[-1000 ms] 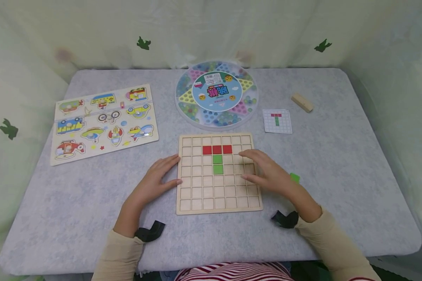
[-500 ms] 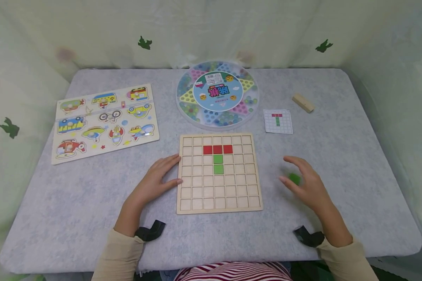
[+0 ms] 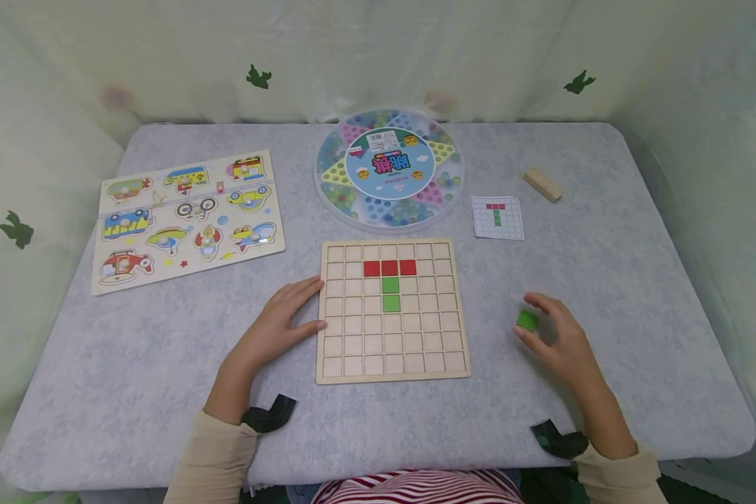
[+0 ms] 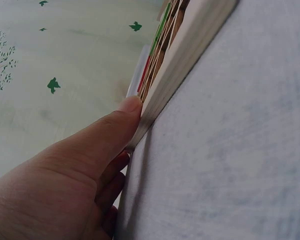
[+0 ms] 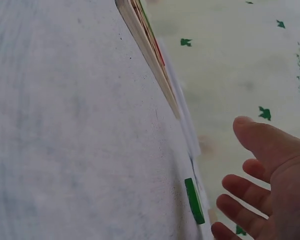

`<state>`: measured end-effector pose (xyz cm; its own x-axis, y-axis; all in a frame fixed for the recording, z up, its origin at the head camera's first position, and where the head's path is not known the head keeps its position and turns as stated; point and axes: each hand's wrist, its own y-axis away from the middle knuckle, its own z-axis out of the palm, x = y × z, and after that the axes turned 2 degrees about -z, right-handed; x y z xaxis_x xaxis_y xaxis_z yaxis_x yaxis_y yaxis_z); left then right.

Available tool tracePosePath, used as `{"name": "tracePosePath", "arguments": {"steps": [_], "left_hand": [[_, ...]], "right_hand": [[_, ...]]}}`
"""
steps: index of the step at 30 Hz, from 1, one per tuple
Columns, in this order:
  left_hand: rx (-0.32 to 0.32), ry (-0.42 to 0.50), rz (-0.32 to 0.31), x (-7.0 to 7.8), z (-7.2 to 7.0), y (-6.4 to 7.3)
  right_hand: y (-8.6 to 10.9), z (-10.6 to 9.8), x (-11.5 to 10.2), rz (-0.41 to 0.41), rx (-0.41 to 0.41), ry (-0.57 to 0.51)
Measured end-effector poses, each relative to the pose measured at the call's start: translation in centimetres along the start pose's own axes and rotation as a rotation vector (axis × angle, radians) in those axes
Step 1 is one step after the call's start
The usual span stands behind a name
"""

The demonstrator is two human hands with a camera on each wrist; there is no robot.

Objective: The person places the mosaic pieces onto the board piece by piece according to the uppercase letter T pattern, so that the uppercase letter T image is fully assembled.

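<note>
A wooden grid board lies in the middle of the table. In its cells sit a row of three red tiles and two green tiles below the middle one. My left hand touches the board's left edge with thumb and fingertips; the left wrist view shows the thumb at the edge. A loose green tile lies on the table to the right of the board. Over it my right hand has thumb and index finger spread to either side. In the right wrist view the fingers are apart from the tile.
A picture card with a red and green T pattern lies behind the board at right, a wooden block beyond it. A round marble game box stands behind the board. The vehicle puzzle board lies at back left.
My right hand has left the board's right side, moved right to the loose green tile and narrowed its thumb and finger around it. The left hand stays at the board's edge.
</note>
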<state>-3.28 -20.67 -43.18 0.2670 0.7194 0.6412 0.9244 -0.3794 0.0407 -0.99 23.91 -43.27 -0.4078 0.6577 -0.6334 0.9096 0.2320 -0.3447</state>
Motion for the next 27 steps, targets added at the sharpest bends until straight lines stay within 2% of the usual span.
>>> {"name": "tracePosePath", "arguments": {"steps": [6, 13, 20, 27], "left_hand": [[0.001, -0.003, -0.004, -0.07, 0.04, 0.01], [0.001, -0.01, -0.01, -0.06, 0.06, -0.01], [-0.001, -0.011, -0.009, -0.03, 0.04, -0.01], [0.002, -0.008, -0.006, 0.01, 0.0, 0.0]], "right_hand": [[0.53, 0.12, 0.52, 0.089, -0.022, 0.017], [0.96, -0.05, 0.97, 0.129, -0.052, 0.03], [1.09, -0.49, 0.88, 0.14, -0.082, 0.091], [0.85, -0.79, 0.66, 0.213, -0.121, 0.108]]}}
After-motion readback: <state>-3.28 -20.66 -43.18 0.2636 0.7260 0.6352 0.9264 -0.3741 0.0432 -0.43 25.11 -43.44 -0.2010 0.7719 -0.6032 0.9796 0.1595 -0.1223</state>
